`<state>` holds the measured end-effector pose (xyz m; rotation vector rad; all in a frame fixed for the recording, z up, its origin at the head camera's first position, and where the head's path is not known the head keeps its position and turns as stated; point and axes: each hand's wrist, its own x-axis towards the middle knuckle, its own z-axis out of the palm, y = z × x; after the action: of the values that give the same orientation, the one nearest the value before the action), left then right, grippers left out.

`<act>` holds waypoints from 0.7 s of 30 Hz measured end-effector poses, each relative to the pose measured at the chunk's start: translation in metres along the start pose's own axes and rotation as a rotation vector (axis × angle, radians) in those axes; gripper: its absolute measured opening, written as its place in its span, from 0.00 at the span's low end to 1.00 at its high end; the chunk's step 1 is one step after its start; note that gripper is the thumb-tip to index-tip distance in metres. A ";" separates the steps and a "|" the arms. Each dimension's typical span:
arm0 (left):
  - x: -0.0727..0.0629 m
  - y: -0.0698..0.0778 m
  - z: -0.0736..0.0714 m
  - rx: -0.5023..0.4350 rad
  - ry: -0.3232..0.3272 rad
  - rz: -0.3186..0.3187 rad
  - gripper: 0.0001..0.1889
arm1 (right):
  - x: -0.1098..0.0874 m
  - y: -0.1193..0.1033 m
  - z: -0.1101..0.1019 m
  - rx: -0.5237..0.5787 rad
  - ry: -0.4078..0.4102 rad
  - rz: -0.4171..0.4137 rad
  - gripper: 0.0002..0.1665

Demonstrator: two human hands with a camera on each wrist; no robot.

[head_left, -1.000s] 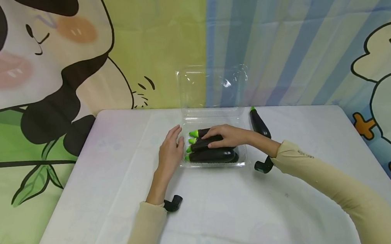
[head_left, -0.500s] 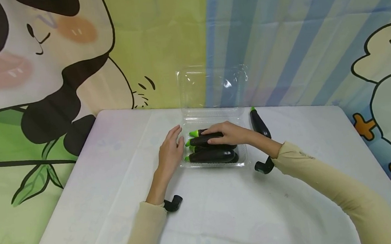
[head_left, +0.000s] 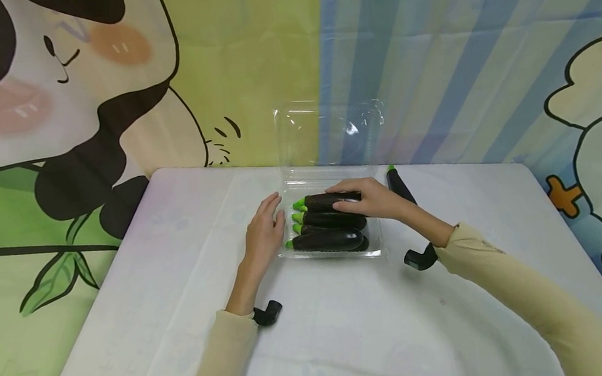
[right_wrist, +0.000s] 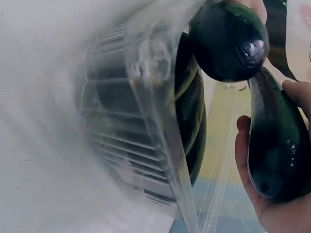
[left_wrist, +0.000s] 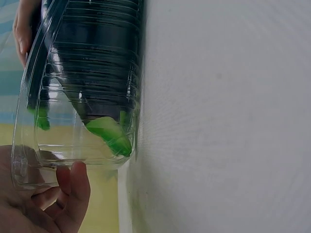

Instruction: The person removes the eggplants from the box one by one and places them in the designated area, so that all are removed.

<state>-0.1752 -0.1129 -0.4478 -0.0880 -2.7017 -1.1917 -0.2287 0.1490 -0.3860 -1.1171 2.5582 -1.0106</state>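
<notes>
A clear plastic clamshell container holds several dark eggplants with bright green stems. In the head view my right hand grips the rearmost eggplant by its right end. The right wrist view shows thumb and fingers wrapped around this eggplant, above the rim. A second eggplant lies at the front of the pile. My left hand rests by the container's left end, fingers loosely extended. In the left wrist view its fingertips are right at the clear plastic wall.
The container's clear lid stands raised at the back against the patterned curtain. One more eggplant lies on the white table to the right, partly behind my right forearm. Black wrist cameras are strapped to both wrists.
My right hand has moved back and right, from the middle eggplants to the rearmost one. The middle eggplants have shifted and now lie side by side. The left hand has stayed in place.
</notes>
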 end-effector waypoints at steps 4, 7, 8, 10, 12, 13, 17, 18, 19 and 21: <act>0.000 0.000 0.001 0.005 0.002 0.007 0.21 | -0.009 0.000 -0.006 0.004 0.037 0.043 0.25; 0.000 0.000 0.001 0.010 0.005 0.009 0.21 | -0.017 0.001 -0.010 0.023 0.058 0.089 0.25; 0.000 -0.001 0.001 0.010 0.004 0.009 0.21 | -0.019 0.002 -0.011 0.026 0.067 0.103 0.25; 0.000 0.000 0.002 0.009 0.001 0.007 0.21 | -0.025 0.004 -0.012 0.027 0.081 0.128 0.25; 0.000 0.000 0.002 0.009 -0.001 0.006 0.21 | -0.031 0.006 -0.014 0.030 0.088 0.149 0.25; 0.000 -0.001 0.002 0.008 0.000 0.005 0.21 | -0.033 0.006 -0.015 0.024 0.089 0.156 0.25; -0.001 -0.001 0.002 0.003 0.007 0.005 0.21 | -0.042 0.011 -0.018 0.002 0.104 0.187 0.25; -0.001 -0.001 0.002 0.000 0.010 0.006 0.21 | -0.044 0.012 -0.019 -0.007 0.110 0.193 0.25; -0.001 -0.001 0.002 0.000 0.012 0.006 0.21 | -0.046 0.013 -0.020 -0.011 0.117 0.198 0.25; -0.001 -0.001 0.002 0.003 0.016 0.007 0.21 | -0.049 0.015 -0.021 -0.010 0.128 0.204 0.25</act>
<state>-0.1749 -0.1124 -0.4500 -0.0866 -2.6871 -1.1817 -0.2114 0.2017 -0.3848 -0.7956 2.7113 -1.0501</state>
